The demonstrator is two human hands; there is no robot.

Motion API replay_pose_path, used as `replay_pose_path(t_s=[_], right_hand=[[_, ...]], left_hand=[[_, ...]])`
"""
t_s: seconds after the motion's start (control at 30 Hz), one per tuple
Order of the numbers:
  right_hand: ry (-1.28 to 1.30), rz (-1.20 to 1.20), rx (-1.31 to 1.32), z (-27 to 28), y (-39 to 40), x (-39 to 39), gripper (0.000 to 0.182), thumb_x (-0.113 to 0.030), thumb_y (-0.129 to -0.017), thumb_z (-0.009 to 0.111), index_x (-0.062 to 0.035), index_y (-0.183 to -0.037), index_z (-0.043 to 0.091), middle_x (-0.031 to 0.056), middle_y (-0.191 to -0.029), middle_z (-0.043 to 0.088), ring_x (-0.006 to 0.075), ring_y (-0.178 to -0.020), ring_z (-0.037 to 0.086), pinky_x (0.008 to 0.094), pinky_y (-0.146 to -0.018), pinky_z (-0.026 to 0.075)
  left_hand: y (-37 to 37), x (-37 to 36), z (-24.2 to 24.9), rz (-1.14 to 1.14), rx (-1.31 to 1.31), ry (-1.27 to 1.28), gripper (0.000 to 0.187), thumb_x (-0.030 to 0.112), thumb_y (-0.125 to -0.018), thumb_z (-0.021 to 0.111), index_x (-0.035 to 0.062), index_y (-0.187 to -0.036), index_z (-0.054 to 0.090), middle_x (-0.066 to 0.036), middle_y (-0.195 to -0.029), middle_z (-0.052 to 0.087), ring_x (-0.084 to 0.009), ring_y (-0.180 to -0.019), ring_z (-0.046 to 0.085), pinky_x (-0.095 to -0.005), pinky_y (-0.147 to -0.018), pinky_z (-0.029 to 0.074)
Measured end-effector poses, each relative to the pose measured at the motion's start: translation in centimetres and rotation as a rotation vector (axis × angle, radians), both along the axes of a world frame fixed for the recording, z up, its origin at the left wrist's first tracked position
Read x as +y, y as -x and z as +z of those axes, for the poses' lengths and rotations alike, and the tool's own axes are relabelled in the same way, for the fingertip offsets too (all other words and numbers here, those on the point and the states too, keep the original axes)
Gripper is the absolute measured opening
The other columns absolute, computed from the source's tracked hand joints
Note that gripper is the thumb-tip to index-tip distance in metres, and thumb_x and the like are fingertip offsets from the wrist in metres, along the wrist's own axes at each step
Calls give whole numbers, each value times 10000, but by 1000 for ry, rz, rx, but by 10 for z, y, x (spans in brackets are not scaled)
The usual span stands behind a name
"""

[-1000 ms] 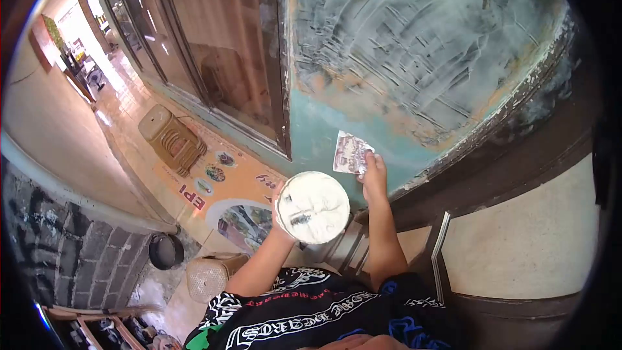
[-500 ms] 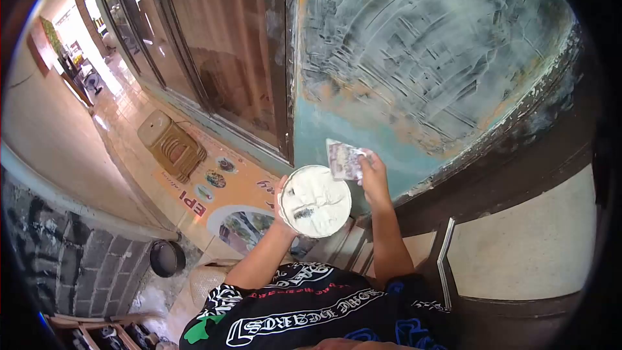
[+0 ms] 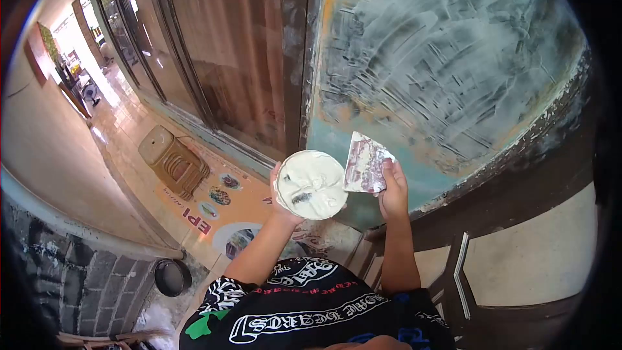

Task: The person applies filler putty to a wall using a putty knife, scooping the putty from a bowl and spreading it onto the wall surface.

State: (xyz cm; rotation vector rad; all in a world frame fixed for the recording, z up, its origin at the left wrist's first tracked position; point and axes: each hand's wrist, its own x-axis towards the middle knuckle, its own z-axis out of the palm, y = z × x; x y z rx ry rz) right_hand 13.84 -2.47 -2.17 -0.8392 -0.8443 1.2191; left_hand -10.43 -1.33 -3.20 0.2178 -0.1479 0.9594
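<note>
My left hand point(image 3: 280, 196) holds a round white tub of pale putty point(image 3: 311, 185) from underneath, its open top facing me. My right hand point(image 3: 392, 188) grips a flat scraper blade point(image 3: 365, 163), smeared with putty, whose left edge sits at the tub's right rim. Both are raised in front of a teal wall point(image 3: 447, 58) that is covered in streaky whitish putty strokes.
A brown sliding door point(image 3: 227, 58) with a dark frame stands left of the wall. Far below lie a tiled floor with a stack of brown plastic stools point(image 3: 173, 159), a printed banner point(image 3: 217, 204) and a dark bucket point(image 3: 171, 277). A metal bracket point(image 3: 461, 275) is at lower right.
My right hand brought the scraper off the wall and over to the tub's rim. The tub rose slightly, and my view shifted a little to the left.
</note>
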Motion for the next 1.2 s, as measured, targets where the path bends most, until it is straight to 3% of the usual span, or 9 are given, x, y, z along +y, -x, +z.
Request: replay_pose_path(t_s=[0.07, 0.17, 0.3, 0.4, 0.57, 0.73, 0.97, 1.07, 1.2], right_hand=[[7, -168, -43, -6, 9, 11, 266, -142, -1075, 503, -32, -1317, 520, 43, -1114, 678, 93, -933, 655, 256, -795, 532], [-44, -66, -122, 29, 38, 9, 346, -73, -1039, 538, -3, -1373, 482, 37, -1080, 640, 79, -947, 587, 241, -858, 478], [-41, -19, -235, 40, 57, 22, 354, -10, -994, 565, 29, -1342, 512, 19, -992, 625, 59, -872, 560, 219, -770, 448], [-37, 6, -420, 43, 58, 29, 328, -9, -991, 566, 39, -1316, 547, 40, -992, 681, 73, -844, 616, 227, -786, 493], [-1, 2, -272, 49, 66, 34, 298, -8, -978, 583, 40, -1272, 570, 18, -938, 652, 58, -824, 583, 216, -724, 457], [-2, 30, -469, 50, 65, 41, 268, -18, -979, 604, 32, -1242, 596, 20, -932, 669, 64, -821, 598, 229, -731, 478], [4, 26, -447, 52, 76, 47, 256, -10, -966, 594, 42, -1217, 605, -14, -926, 635, 44, -830, 565, 205, -741, 458], [1, 28, -477, 51, 76, 48, 260, -27, -966, 606, 38, -1218, 606, -14, -926, 631, 40, -828, 558, 209, -735, 456], [4, 32, -454, 45, 75, 52, 262, -14, -969, 600, 39, -1225, 601, -6, -931, 643, 42, -828, 561, 208, -732, 455]], left_hand=[[2, 8, 3, 7, 47, 12, 844, 710, -931, 394, 84, -1489, 483, -185, -1505, 501, -466, -1326, 501, -710, -1075, 375], [4, 21, 3, 55, 88, 63, 776, 663, -950, 387, 85, -1446, 539, -172, -1467, 550, -396, -1321, 538, -573, -1137, 392], [7, 32, 0, 54, 49, 89, 775, 653, -956, 381, 72, -1445, 535, -168, -1455, 561, -388, -1316, 543, -553, -1138, 397], [12, 38, -2, 12, 10, 45, 778, 651, -958, 377, 64, -1446, 531, -173, -1458, 556, -387, -1320, 540, -549, -1136, 401], [19, 43, -4, -9, -5, 46, 785, 650, -959, 379, 58, -1454, 520, -186, -1457, 552, -397, -1321, 537, -560, -1130, 405], [22, 46, -4, -2, -66, 22, 800, 656, -957, 380, 47, -1460, 509, -195, -1459, 548, -399, -1318, 540, -560, -1123, 415], [24, 46, 8, -12, -142, -97, 783, 646, -980, 380, 42, -1462, 505, -197, -1460, 545, -401, -1308, 547, -573, -1114, 421], [26, 52, -4, 79, -6, 34, 769, 637, -983, 379, 43, -1453, 516, -192, -1453, 553, -398, -1305, 550, -572, -1115, 422], [27, 50, -1, 3, -108, -14, 748, 625, -985, 385, 48, -1434, 540, -186, -1439, 567, -389, -1302, 554, -567, -1113, 425]])
